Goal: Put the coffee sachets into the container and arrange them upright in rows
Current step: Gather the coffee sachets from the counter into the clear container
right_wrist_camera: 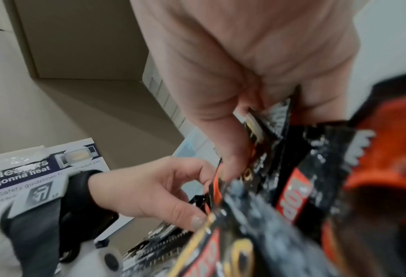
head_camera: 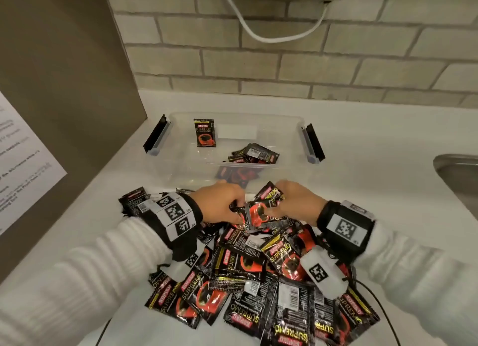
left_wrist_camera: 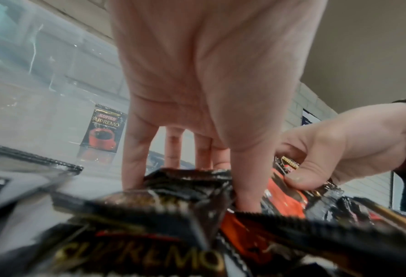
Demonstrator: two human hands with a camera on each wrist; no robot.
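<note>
A heap of black-and-red coffee sachets lies on the white counter in front of a clear plastic container. Inside it, one sachet stands upright against the back wall, and several more sachets lie flat at the right front. Both hands work at the heap's far edge. My left hand pinches a dark sachet between thumb and fingers. My right hand grips a small bunch of sachets, with its thumb pressed on a red-printed one. The two hands nearly touch.
The container's black latches stick out at both ends. A steel sink sits at the right, and a brown cabinet panel with a paper notice at the left. A white cable hangs on the brick wall.
</note>
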